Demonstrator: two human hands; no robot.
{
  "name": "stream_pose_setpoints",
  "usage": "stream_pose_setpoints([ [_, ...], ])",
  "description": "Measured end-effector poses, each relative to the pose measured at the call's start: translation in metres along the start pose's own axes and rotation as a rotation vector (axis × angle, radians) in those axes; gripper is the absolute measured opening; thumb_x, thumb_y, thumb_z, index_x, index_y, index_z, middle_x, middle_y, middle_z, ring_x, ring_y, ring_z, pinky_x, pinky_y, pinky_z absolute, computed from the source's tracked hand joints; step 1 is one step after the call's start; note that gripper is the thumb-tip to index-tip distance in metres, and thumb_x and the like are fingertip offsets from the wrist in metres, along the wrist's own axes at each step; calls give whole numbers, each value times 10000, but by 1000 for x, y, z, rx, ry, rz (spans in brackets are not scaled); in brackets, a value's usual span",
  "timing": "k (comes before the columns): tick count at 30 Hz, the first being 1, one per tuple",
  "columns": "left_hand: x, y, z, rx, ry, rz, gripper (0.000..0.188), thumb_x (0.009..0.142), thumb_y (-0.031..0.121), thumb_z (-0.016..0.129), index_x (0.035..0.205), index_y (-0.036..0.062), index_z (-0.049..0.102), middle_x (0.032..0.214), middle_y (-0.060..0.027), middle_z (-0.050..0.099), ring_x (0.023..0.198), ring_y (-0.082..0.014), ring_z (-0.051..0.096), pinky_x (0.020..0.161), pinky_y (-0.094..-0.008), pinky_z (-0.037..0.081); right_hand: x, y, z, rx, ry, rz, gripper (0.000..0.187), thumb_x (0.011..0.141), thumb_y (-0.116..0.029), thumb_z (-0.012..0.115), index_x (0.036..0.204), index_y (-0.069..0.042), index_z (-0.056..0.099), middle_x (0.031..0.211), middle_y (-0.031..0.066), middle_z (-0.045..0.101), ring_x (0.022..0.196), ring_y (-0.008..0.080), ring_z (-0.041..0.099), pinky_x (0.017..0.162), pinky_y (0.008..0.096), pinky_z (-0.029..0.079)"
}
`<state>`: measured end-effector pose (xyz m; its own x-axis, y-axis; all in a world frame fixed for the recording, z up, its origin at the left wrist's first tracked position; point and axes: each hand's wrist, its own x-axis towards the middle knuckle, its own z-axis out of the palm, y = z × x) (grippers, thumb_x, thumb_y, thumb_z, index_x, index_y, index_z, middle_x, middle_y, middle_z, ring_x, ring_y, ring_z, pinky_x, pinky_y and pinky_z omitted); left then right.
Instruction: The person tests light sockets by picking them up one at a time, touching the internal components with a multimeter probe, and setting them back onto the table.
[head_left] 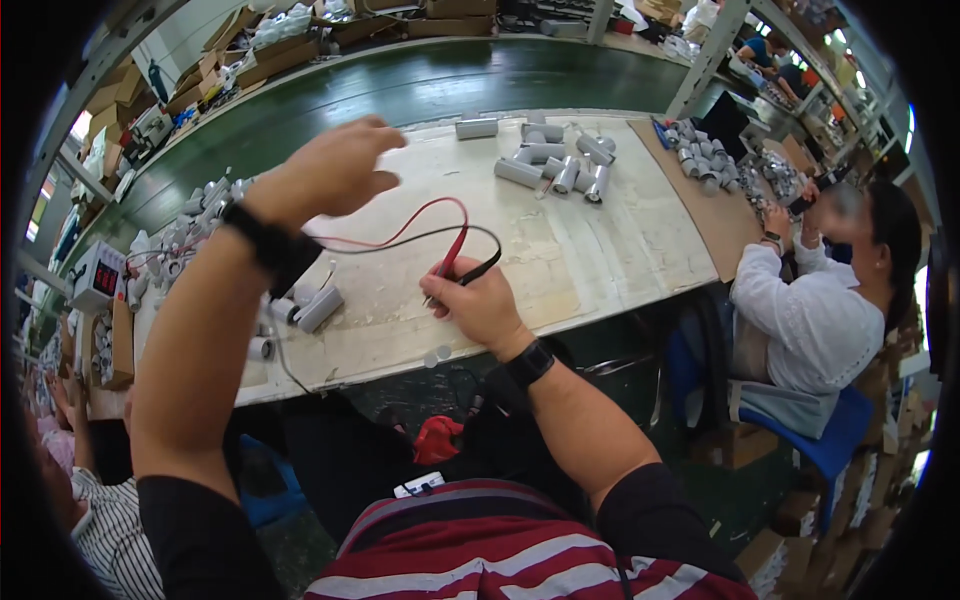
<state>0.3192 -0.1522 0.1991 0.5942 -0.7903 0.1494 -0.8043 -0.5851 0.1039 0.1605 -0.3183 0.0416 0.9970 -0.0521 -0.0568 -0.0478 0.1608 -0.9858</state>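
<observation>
My right hand (478, 305) is closed around a pair of test probes, one red (455, 245) and one black (485, 268), over the near part of the white tabletop (430, 180). A red lead and a black lead loop from the probes to the left, passing behind my left forearm. My left hand (335, 168) is raised over the left side of the table, slightly blurred, thumb apart from the fingers and nothing visible in it. Below it, near the front edge, lie grey cylinders (320, 308) with wires. Another group of grey cylinders (565, 172) sits on the far right part of the table.
A meter box with a red display (98, 275) stands at the left, beside wired grey parts. At the right, a co-worker in white (805, 310) handles parts near a pile of grey cylinders (705, 155). A green conveyor belt (480, 70) runs behind the table. Another person (110, 520) sits at the lower left.
</observation>
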Motion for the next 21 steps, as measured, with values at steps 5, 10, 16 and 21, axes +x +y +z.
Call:
stream_pose_setpoints([
  [5,113,-8,44,163,-223,1,478,924,214,715,1357,50,598,1372,-169,590,1278,-371,567,1081,-435,476,5,1,3,-67,-94,-33,147,943,-136,734,968,7,712,779,28,684,659,95,640,615,242,541],
  [10,166,-28,111,10,-142,-239,554,950,212,664,1472,121,502,1513,-173,473,1348,-385,520,1117,-468,453,9,-3,-4,114,-97,76,141,944,-131,731,976,4,713,786,28,681,674,93,638,630,247,541],
  [16,192,-47,155,-111,-7,-244,549,951,176,637,1484,172,504,1550,-164,445,1369,-386,500,1134,-465,438,14,-3,-4,46,-101,73,142,944,-131,731,985,4,714,789,31,681,678,93,638,629,247,538],
  [21,196,-40,148,-152,-116,-162,523,936,142,645,1448,178,549,1500,-174,501,1336,-391,524,1122,-448,446,12,-2,-3,33,-82,51,146,943,-133,733,987,5,713,783,34,680,670,93,636,624,247,535],
])
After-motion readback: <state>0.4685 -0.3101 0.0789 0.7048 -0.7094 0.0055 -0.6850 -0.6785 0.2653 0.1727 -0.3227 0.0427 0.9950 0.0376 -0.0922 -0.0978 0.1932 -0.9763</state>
